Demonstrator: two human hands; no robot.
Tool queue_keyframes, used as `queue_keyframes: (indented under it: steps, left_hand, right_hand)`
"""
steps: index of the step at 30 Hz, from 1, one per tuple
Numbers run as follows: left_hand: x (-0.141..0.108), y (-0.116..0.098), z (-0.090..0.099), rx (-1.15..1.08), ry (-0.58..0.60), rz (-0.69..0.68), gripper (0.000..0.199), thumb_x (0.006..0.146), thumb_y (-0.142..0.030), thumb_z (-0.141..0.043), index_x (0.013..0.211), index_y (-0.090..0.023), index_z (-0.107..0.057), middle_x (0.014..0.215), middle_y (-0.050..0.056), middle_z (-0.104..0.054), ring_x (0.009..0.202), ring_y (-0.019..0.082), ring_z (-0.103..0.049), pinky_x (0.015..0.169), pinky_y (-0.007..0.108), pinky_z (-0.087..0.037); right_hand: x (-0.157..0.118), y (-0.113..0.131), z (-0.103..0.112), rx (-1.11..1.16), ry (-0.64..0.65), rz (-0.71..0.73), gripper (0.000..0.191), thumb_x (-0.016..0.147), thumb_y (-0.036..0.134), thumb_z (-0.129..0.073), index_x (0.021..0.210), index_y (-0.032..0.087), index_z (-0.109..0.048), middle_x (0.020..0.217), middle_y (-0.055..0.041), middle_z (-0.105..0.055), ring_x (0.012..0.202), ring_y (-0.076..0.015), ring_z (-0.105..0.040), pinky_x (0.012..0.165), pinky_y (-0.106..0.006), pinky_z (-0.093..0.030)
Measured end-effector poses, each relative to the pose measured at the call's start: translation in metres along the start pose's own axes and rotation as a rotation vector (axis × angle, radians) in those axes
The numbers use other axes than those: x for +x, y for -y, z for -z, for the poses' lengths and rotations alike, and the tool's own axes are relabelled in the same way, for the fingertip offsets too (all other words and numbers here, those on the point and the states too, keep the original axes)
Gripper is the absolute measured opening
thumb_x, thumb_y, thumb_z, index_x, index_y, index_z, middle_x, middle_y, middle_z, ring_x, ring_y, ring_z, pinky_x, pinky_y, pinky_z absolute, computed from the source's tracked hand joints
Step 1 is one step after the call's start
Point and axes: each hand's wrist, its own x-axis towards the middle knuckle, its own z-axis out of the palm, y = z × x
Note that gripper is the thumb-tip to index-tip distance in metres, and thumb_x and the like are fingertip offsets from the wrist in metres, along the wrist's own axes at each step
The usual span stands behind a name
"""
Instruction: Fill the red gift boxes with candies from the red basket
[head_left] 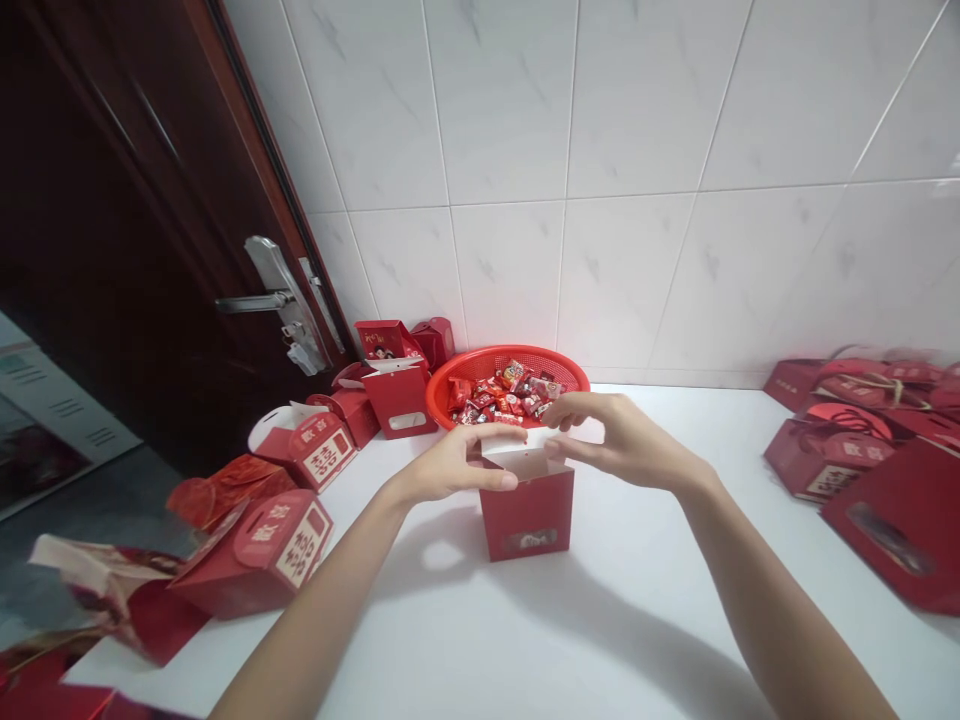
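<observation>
A red paper candy box (529, 515) stands upright on the white table in front of me, its top open and pale inside. A small window low on its front shows something light inside. My left hand (457, 465) grips the upper left of the box, thumb across the front and fingers behind the rim. From the other side, my right hand (611, 435) has its thumb and curled fingers at the top right edge. Just behind the box sits a red plastic basket (559, 362) with wrapped candies (510, 390) in it.
Several red gift boxes (322, 450) line the table's left side, and another group (832, 460) stands at the right. One tall open box (401, 400) is left of the basket. A tiled wall (637, 270) backs the white table (637, 640); a dark door (150, 150) is at left.
</observation>
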Motion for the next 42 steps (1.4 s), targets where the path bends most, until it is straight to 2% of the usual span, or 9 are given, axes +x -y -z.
queue_keyframes:
  steps: [4, 6, 12, 19, 27, 31, 34, 39, 42]
  left_hand:
    - [0.000, 0.005, -0.005, 0.034, -0.057, -0.052, 0.048, 0.078, -0.042, -0.077, 0.121, -0.023, -0.070, 0.121, 0.008, -0.071, 0.100, 0.026, -0.069, 0.082, 0.036, -0.056]
    - [-0.001, 0.009, -0.009, 0.054, -0.112, -0.106, 0.049, 0.083, -0.045, -0.072, 0.127, -0.025, -0.067, 0.127, 0.008, -0.069, 0.110, 0.029, -0.066, 0.090, 0.039, -0.054]
    - [-0.008, 0.025, -0.017, 0.023, -0.185, -0.181, 0.084, 0.083, -0.047, -0.073, 0.155, -0.027, -0.034, 0.127, 0.012, -0.069, 0.124, 0.030, -0.061, 0.109, 0.046, -0.044]
    - [-0.010, 0.047, -0.025, 0.059, -0.316, -0.169, 0.052, 0.087, -0.049, -0.066, 0.131, -0.021, -0.063, 0.138, 0.010, -0.063, 0.124, 0.029, -0.061, 0.106, 0.043, -0.049]
    - [-0.003, 0.069, -0.041, 0.217, -0.571, -0.462, 0.028, 0.092, -0.038, -0.062, 0.111, -0.022, -0.076, 0.113, 0.007, -0.076, 0.106, 0.024, -0.070, 0.099, 0.039, -0.054]
    - [-0.003, 0.072, -0.043, 0.282, -0.596, -0.554, 0.023, 0.092, -0.032, -0.061, 0.103, -0.023, -0.079, 0.099, 0.006, -0.078, 0.087, 0.021, -0.071, 0.079, 0.034, -0.058]
    - [-0.007, 0.070, -0.046, 0.276, -0.587, -0.518, 0.020, 0.089, -0.029, -0.062, 0.095, -0.022, -0.080, 0.085, 0.005, -0.074, 0.074, 0.018, -0.067, 0.068, 0.031, -0.055]
    - [-0.017, 0.061, -0.053, 0.048, -0.605, -0.371, 0.014, 0.082, -0.035, -0.067, 0.079, -0.021, -0.067, 0.082, 0.002, -0.070, 0.078, 0.019, -0.066, 0.075, 0.031, -0.054]
    - [-0.016, 0.059, -0.056, -0.132, -0.705, -0.293, 0.027, 0.080, -0.043, -0.071, 0.091, -0.022, -0.059, 0.084, 0.002, -0.070, 0.080, 0.019, -0.068, 0.073, 0.029, -0.055]
  right_hand:
    - [-0.017, -0.032, -0.013, 0.184, -0.075, -0.051, 0.060, 0.075, 0.049, -0.080, 0.127, 0.026, -0.061, 0.135, -0.0100, -0.061, 0.114, -0.0270, -0.062, 0.092, -0.042, -0.053]
    - [-0.024, -0.043, -0.029, 0.265, -0.055, -0.069, 0.066, 0.074, 0.050, -0.081, 0.131, 0.026, -0.059, 0.133, -0.0106, -0.063, 0.112, -0.0278, -0.064, 0.093, -0.045, -0.054]
    - [-0.034, -0.053, -0.072, 0.456, -0.186, -0.131, 0.036, 0.087, 0.050, -0.067, 0.104, 0.020, -0.072, 0.103, -0.0083, -0.076, 0.094, -0.0252, -0.070, 0.088, -0.041, -0.055]
    - [-0.035, -0.051, -0.087, 0.403, -0.325, -0.165, 0.033, 0.088, 0.049, -0.065, 0.097, 0.019, -0.072, 0.094, -0.0071, -0.075, 0.082, -0.0224, -0.066, 0.080, -0.037, -0.054]
    - [-0.038, -0.045, -0.087, 0.446, -0.318, -0.141, 0.047, 0.094, 0.061, -0.050, 0.090, 0.018, -0.068, 0.090, -0.0059, -0.069, 0.086, -0.0217, -0.063, 0.082, -0.036, -0.052]
    - [-0.037, -0.045, -0.090, 0.513, -0.342, -0.188, 0.046, 0.092, 0.061, -0.053, 0.093, 0.018, -0.069, 0.094, -0.0067, -0.071, 0.090, -0.0230, -0.065, 0.081, -0.036, -0.053]
    - [-0.036, -0.046, -0.093, 0.481, -0.359, -0.197, 0.041, 0.091, 0.057, -0.059, 0.098, 0.018, -0.069, 0.099, -0.0083, -0.072, 0.093, -0.0240, -0.067, 0.085, -0.037, -0.053]
    - [-0.042, -0.046, -0.094, 0.368, -0.433, -0.160, 0.037, 0.093, 0.048, -0.059, 0.117, 0.021, -0.064, 0.111, -0.0081, -0.071, 0.091, -0.0210, -0.066, 0.085, -0.037, -0.053]
    - [-0.045, -0.043, -0.094, 0.335, -0.432, -0.115, 0.030, 0.094, 0.046, -0.057, 0.106, 0.020, -0.065, 0.103, -0.0067, -0.071, 0.088, -0.0193, -0.064, 0.084, -0.035, -0.052]
